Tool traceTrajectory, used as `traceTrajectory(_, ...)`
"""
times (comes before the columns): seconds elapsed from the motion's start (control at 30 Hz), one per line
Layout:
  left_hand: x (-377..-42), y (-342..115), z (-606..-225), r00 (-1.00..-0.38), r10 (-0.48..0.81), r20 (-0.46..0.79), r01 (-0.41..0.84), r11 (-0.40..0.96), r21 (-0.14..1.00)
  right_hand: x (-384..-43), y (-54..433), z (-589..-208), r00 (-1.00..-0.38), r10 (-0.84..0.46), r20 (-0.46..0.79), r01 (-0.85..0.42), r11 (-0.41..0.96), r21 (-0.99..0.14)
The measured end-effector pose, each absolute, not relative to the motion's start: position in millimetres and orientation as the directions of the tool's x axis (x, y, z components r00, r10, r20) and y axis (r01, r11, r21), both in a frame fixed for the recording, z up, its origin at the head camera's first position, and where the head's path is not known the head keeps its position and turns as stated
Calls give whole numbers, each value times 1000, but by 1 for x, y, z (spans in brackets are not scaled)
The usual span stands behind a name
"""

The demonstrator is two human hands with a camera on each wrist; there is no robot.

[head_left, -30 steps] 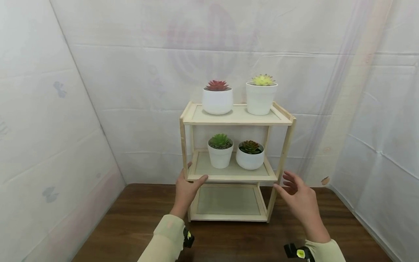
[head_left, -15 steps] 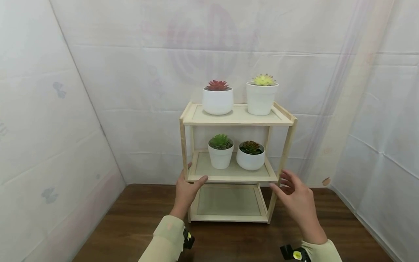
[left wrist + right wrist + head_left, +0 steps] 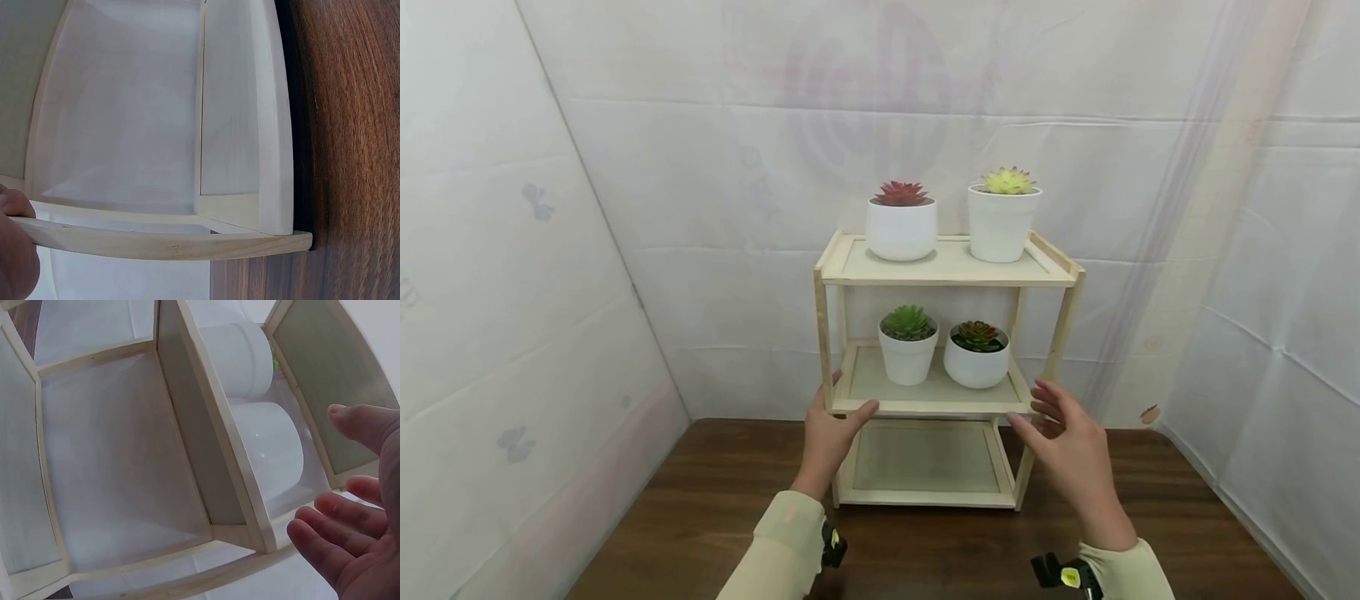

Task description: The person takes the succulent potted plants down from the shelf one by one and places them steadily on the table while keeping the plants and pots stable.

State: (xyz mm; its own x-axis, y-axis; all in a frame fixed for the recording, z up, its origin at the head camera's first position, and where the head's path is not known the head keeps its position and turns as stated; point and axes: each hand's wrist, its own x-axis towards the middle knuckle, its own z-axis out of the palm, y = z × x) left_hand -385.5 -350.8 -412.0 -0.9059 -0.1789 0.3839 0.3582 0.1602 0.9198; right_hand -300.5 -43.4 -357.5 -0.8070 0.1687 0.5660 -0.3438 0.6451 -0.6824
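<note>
A pale wooden three-tier shelf (image 3: pixel 925 499) stands upright on the brown table. My left hand (image 3: pixel 827 437) grips its left front post at the middle tier, thumb across the front; in the left wrist view part of that hand (image 3: pixel 14 250) wraps the post. Near the right front post is my right hand (image 3: pixel 1071 446), thumb and fingers spread and holding nothing. The right wrist view shows these fingers (image 3: pixel 340 534) apart from one another beside the frame. Potted succulents fill two tiers: red (image 3: pixel 901 229) and yellow (image 3: pixel 1000 225) on top, green (image 3: pixel 908 354) and dark reddish-green (image 3: pixel 976 367) in the middle.
The dark wood table (image 3: pixel 715 492) runs under the shelf and out to both sides. White fabric walls (image 3: pixel 722 192) close off the back, left and right. No pot stands on the bottom tier's panel (image 3: pixel 925 457).
My right hand has moved left and slightly up toward the right front post. The left hand stays on the left post. Shelf and pots keep their places.
</note>
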Motion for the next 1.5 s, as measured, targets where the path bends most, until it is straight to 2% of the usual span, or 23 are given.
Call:
traceTrajectory(0.33, -385, -351, -413, -904, -182, 387, 360, 167, 918, -311, -55, -356, -817, 177, 549, -363, 582, -728)
traceTrajectory(0.53, -385, -350, -413, -902, -177, 394, 371, 151, 916, -313, -61, -352, -845, 180, 503, -336, 553, -762)
traceTrajectory(1.23, -386, -350, -413, -899, -183, 398, 373, 160, 914, -331, -70, -349, -866, 161, 474, -316, 560, -766)
traceTrajectory(1.5, -385, -350, -414, -896, -180, 406, 381, 159, 911, -337, -72, -348, -851, 175, 495, -315, 585, -748)
